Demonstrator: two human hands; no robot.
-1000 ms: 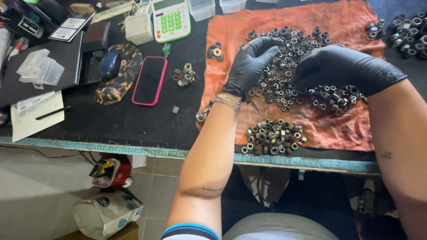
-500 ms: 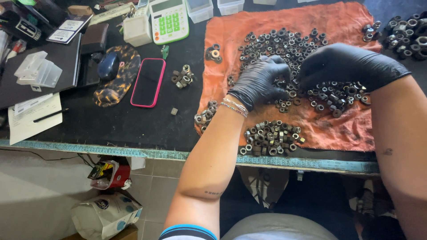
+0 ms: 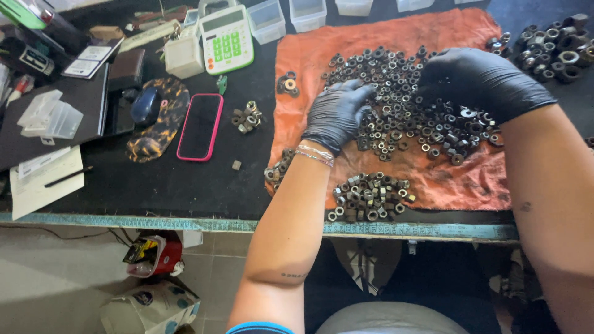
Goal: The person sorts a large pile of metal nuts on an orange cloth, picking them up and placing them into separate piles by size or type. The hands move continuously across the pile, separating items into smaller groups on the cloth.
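On worktop, right half: orange-red cloth [image 3: 458,179], rumpled, spread nearly to the front edge.
Main heap: dark steel hex nuts [image 3: 402,105], loose and scattered wide over the middle and back of the cloth.
Left hand [image 3: 337,114]: black glove, palm down at the left edge of the main heap, fingers curled among the nuts; whether any nut is pinched between them, cannot tell.
Right hand [image 3: 479,80]: black glove, resting over the right side of the heap, fingers bent down into it; closed on a nut or not, cannot tell.
Sorted pile: brighter, greyer nuts [image 3: 370,196] gathered tight at the front edge of the cloth, near the left wrist.
Small cluster: few nuts [image 3: 279,170] at the cloth's left front corner.
Far right corner: larger dark nuts [image 3: 554,46] heaped off the cloth.
Left half: pink-rimmed phone [image 3: 200,126], green-and-white calculator [image 3: 226,42], clear plastic boxes [image 3: 288,15] along the back edge.
Handling, as judged: nuts small, hard, heavy for their size, likely oily and slick under gloves; prone to roll or slide off the cloth's folds.
Hold, as judged: single nut best pinched across two opposite flats with thumb and forefinger; several scooped under cupped fingers.
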